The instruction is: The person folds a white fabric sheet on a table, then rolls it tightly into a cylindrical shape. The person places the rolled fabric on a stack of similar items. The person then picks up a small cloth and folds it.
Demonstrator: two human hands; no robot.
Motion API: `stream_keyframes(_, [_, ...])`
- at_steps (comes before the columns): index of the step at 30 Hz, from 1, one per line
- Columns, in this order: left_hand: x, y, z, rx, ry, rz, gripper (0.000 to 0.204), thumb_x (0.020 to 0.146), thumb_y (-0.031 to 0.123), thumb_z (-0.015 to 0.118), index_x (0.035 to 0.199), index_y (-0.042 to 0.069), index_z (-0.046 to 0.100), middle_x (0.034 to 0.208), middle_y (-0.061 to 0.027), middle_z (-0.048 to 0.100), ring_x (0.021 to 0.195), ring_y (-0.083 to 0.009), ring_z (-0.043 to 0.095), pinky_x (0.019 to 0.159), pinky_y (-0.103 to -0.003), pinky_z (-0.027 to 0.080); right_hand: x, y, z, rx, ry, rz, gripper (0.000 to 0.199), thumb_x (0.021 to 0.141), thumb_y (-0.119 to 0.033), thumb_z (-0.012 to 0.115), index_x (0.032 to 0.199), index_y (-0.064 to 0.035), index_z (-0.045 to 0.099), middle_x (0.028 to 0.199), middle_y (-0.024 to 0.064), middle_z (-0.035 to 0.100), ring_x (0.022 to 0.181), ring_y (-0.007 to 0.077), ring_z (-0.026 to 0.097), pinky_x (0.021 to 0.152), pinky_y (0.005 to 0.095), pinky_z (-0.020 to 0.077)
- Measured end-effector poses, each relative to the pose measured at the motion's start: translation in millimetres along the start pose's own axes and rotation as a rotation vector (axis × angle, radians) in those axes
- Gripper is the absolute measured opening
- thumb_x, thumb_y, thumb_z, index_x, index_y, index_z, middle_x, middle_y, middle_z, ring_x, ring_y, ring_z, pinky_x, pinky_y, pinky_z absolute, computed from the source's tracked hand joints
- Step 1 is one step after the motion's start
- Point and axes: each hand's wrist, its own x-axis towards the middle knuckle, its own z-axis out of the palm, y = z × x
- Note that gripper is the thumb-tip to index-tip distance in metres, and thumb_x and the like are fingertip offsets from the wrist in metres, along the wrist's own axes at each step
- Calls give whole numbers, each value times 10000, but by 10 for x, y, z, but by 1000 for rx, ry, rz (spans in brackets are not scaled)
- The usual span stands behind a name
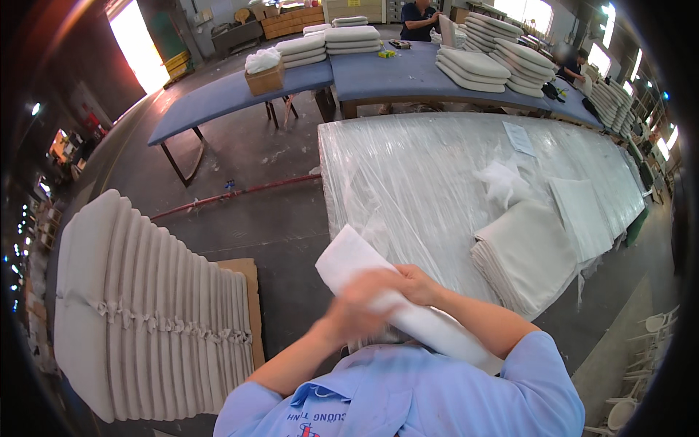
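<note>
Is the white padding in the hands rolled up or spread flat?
Rolled: the white padding forms a long tube, gripped by left hand and right hand.

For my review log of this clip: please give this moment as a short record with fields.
Setting: workshop with tables and stacked cushions
Left hand: blurred, closed on rolled white padding sheet
Right hand: grip on the same sheet
Table: plastic-covered long worktable ahead
On table: stack of folded off-white fabric covers
To the left: tall stack of beige cushions on brown cardboard
Background: blue tables with cushion piles; other people working
</note>
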Motion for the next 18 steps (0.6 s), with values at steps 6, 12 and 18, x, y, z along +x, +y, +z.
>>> stream_keyframes(6, [-333, -819, -451, -143, 185, -830, 373, 901, 169, 777, 1209, -27, 699, 1120, -135, 739, 1020, -268, 707, 907, -390, 557, 25, 36, 91, 47, 27, 153, 347, 1099, -274, 560, 1276, -7, 691, 1031, 14, 729, 903, 89, 631, 823, 291, 524])
stream_keyframes(12, [-89, -1172, 0, -127, 38, -1052, 399, 975, 341, 683, 1081, -36, 754, 957, -203, 762, 863, -253, 734, 788, -391, 550, 7, 126, 51, -123, 157, 230, 368, 1082, -329, 575, 1185, -13, 732, 956, 41, 741, 828, 111, 634, 769, 322, 522])
stream_keyframes(18, [150, -1436, 4, -10, 415, -748, 326, 999, 235, 672, 1166, -44, 697, 979, -103, 732, 883, -163, 663, 799, -332, 534, 251, -17, -319, -226, 232, 157, 399, 1063, -373, 601, 1082, -2, 747, 898, 40, 733, 803, 109, 628, 745, 310, 511])
